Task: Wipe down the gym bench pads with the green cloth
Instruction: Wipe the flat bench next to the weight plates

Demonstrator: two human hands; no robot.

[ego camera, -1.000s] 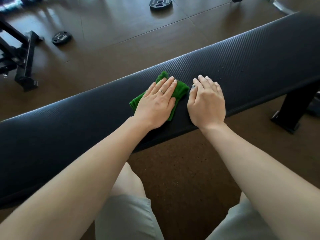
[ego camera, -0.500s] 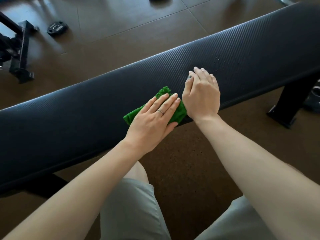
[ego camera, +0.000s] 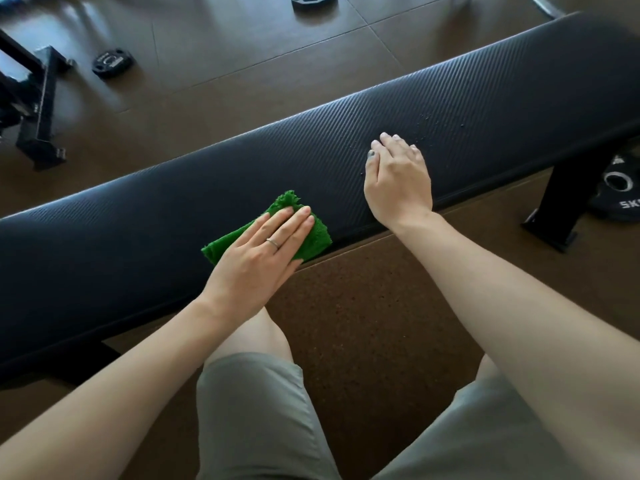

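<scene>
A long black bench pad [ego camera: 173, 216] with a ribbed surface runs slantwise across the view, from the lower left to the upper right. The green cloth [ego camera: 311, 237] lies folded on the pad at its near edge, about halfway along. The left hand [ego camera: 258, 252] lies flat on top of the cloth, fingers straight and close together, pressing it onto the pad; it does not curl round the cloth or pinch it. A thin ring [ego camera: 273, 243] sits on one finger of that hand. The right hand [ego camera: 398, 178] rests on the bare pad well to the right of the cloth, apart from it, palm down with the fingers relaxed and holding nothing. Just beyond its fingertips a scatter of small droplets [ego camera: 424, 124] shows on the pad. A black bench leg [ego camera: 557, 206] stands on the brown floor [ego camera: 242, 64] at the right, with a weight plate [ego camera: 620, 194] beside it. Two more plates [ego camera: 112, 62] lie on the floor beyond the bench, near a black metal frame [ego camera: 38, 109] at the left. The person's knees in grey shorts [ego camera: 256, 417] fill the bottom of the view.
</scene>
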